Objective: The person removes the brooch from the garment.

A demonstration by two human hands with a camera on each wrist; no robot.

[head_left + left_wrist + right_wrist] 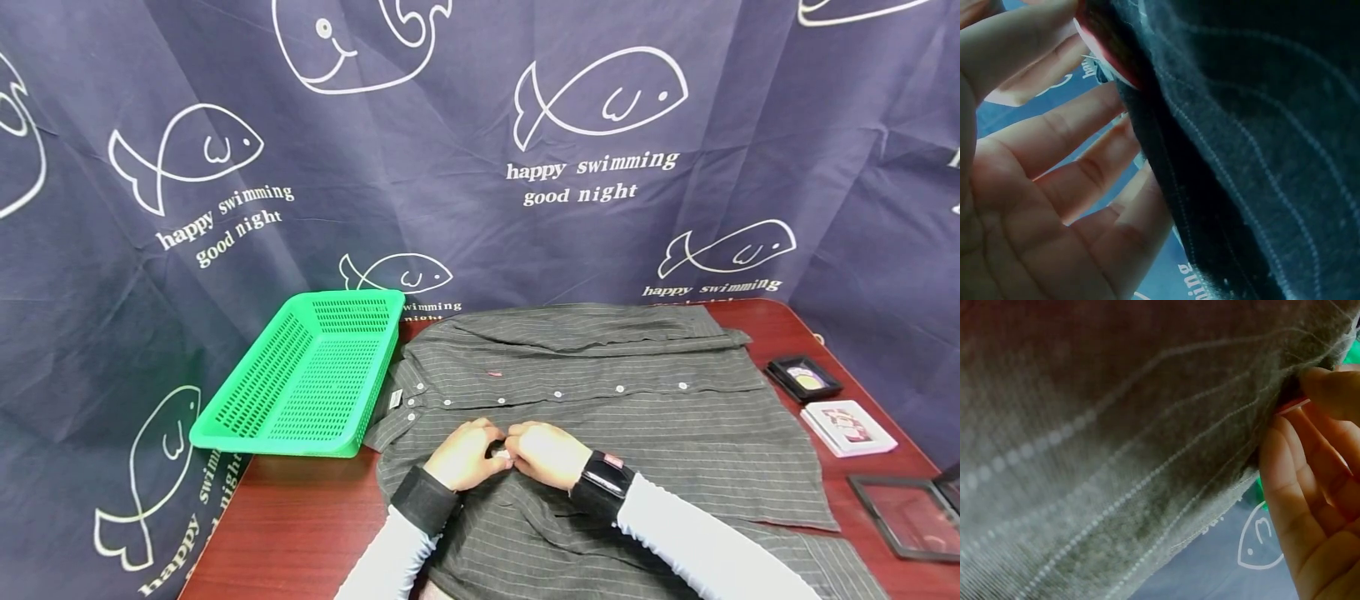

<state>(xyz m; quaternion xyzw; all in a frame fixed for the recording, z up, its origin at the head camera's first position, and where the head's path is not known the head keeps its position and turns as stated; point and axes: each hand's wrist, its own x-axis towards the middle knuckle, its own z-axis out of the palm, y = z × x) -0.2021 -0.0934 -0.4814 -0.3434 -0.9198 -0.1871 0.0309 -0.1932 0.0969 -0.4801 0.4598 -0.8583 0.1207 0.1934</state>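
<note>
A dark grey shirt [637,367] with thin light stripes lies spread out, its collar beside the basket and white buttons along its front. Over the near side of its front, my left hand [463,455] and right hand [551,454] meet at the fingertips. A small red piece with a white edge [1109,47] sits between the left fingertips and against the cloth. My right thumb and fingers pinch the shirt's fabric [1147,444] beside the red piece's thin edge [1293,405]. Fingers and cloth hide most of that piece.
A green plastic basket [348,442] stands at the table's left. Along the right edge lie a black case [804,377], a white stack with a red picture [849,427] and a dark-framed clear panel [911,517]. A blue fish-print curtain [465,167] hangs behind the red-brown table [315,517].
</note>
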